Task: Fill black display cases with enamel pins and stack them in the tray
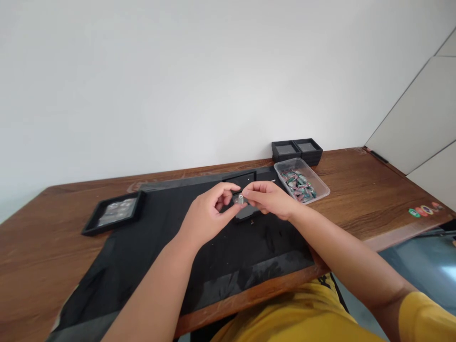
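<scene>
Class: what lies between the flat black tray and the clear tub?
Head view: left hand and right hand pinching a small clear piece over the black mat.

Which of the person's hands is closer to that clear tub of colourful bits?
The right hand. It is just left of the clear tub in the picture, not touching it. The left hand is farther left, and both pinch a small clear piece between them.

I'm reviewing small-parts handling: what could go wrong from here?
The small clear piece is pinched at the fingertips of the left hand and right hand above the black mat; it may slip and drop. The clear container of coloured pieces sits near the right hand; a nudge might spill it.
</scene>
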`<state>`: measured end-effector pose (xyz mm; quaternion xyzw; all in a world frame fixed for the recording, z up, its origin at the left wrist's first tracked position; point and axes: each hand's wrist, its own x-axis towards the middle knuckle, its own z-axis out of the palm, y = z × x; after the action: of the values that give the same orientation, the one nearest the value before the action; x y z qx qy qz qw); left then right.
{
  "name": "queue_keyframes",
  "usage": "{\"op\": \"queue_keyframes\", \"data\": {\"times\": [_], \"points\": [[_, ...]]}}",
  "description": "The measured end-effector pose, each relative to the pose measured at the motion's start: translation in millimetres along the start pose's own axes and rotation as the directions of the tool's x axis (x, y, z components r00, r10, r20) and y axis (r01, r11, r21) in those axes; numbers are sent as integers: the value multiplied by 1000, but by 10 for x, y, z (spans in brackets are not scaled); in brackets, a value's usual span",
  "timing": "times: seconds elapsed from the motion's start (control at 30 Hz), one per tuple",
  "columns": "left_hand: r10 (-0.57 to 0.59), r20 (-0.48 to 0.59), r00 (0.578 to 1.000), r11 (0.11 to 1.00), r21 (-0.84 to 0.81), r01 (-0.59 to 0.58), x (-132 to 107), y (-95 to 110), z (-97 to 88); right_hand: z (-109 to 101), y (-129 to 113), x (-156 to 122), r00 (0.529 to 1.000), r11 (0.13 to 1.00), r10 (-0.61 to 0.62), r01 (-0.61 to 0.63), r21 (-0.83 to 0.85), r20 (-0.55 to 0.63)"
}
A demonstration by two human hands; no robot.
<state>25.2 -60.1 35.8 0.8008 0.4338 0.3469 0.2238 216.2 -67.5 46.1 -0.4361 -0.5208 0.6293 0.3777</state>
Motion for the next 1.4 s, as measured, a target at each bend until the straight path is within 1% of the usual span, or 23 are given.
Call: {"op": "queue_keyframes", "data": {"times": [0.1,0.23,0.4,0.57,0.83,0.97,1.17,1.3,1.4], "points": [[89,-70,994,996,-21,-90,8,-5,2,18,-28,-27,1000,999,11,-12,37,10],[188,-92,978,979,-57,-194,20,-3,9,30,-46,-39,1000,999,28,-28,47,-2],[208,-82,975,974,-75,-214,11,-6,23,28,-61,-44,999,999,41,-41,21,-33],[247,-127,961,965,-61,-256,2,10,15,31,-66,-46,998,997,56,-54,47,-33],[219,-168,961,972,-49,-230,-6,40,18,48,-77,-43,995,993,95,-92,77,-38],[199,-170,965,975,-70,-213,-7,40,35,51,-76,-39,992,992,101,-95,83,-74],[162,-173,972,981,-75,-177,-12,23,63,50,-63,-26,991,996,71,-65,55,-112],[145,-177,974,985,-69,-159,-13,20,68,51,-59,-24,987,999,24,-28,-24,-157],[143,-185,972,987,-53,-155,-11,22,68,50,-64,-28,986,998,-8,-3,-62,-166]]}}
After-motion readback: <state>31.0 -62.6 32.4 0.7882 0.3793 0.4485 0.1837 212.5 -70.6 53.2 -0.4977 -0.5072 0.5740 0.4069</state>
